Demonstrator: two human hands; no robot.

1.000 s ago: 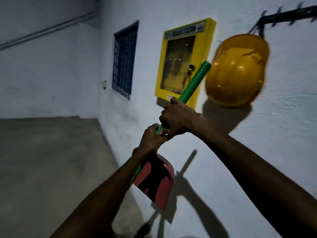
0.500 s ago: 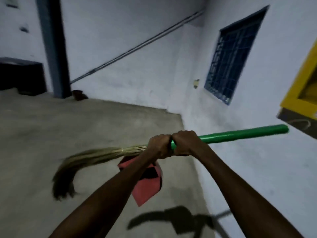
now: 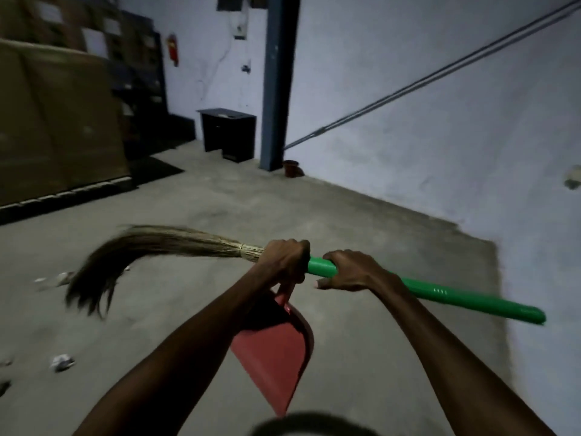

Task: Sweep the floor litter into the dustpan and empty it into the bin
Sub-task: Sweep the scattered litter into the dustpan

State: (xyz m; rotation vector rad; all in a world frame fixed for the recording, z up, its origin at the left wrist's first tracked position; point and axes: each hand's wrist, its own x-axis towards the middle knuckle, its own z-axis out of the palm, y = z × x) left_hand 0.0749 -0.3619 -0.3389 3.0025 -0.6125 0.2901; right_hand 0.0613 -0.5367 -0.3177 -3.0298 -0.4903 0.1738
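Observation:
A grass broom [image 3: 440,292] with a green handle lies almost level in front of me, its brown bristles [image 3: 132,247] pointing left above the floor. My left hand [image 3: 284,262] grips the handle where the bristles start and also holds the handle of a red dustpan [image 3: 273,357], which hangs blade-down below it. My right hand [image 3: 352,272] rests over the green handle just to the right, fingers loosely curled on it. Bits of white litter [image 3: 62,361] lie on the grey floor at the left, with more litter [image 3: 50,278] under the bristle tips.
Large cardboard boxes [image 3: 56,121] stand at the left on a dark pallet. A small black table [image 3: 228,132] sits at the back beside a blue column [image 3: 278,83], with a small dark pot [image 3: 290,168] at its foot. A white wall [image 3: 440,121] runs along the right.
My view has swung left from the wall to the open floor. The broom has tipped from upright to nearly level, bristles now to the left. My hands have spread slightly apart on the handle.

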